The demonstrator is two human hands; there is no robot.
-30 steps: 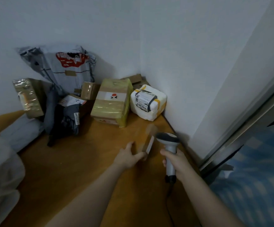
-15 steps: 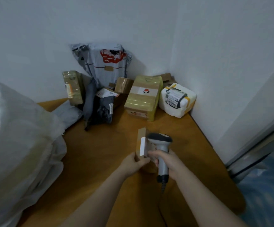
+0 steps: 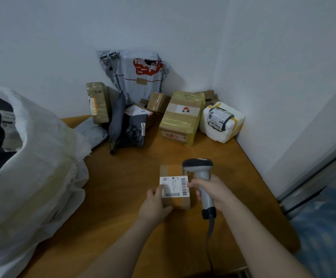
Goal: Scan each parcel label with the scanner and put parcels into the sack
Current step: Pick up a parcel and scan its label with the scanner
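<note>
Two hands work at a small box (image 3: 178,201) on the table (image 3: 123,197), low in the middle of the view. The left hand (image 3: 153,205) grips the box at its seven o'clock corner, thumb on top beside the label (image 3: 174,186), which faces up with its barcodes plain. The right hand (image 3: 213,189) is curled round the handle of the scanner (image 3: 200,167) at three o'clock of the box, one fingertip at the label's edge. The scanner's dark head stands over the box's one o'clock corner, and its cable (image 3: 210,237) trails toward six o'clock. The sack (image 3: 38,167), white and open-mouthed with dark goods inside, sits at nine o'clock of the box, well apart. At twelve o'clock, in the wall corner, lie other parcels: a taped carton (image 3: 181,121), a foam parcel (image 3: 223,121) just beside it at its three o'clock, a grey mailer (image 3: 135,77) leaning on the wall, dark bags (image 3: 131,129) and a small carton (image 3: 158,101).
</note>
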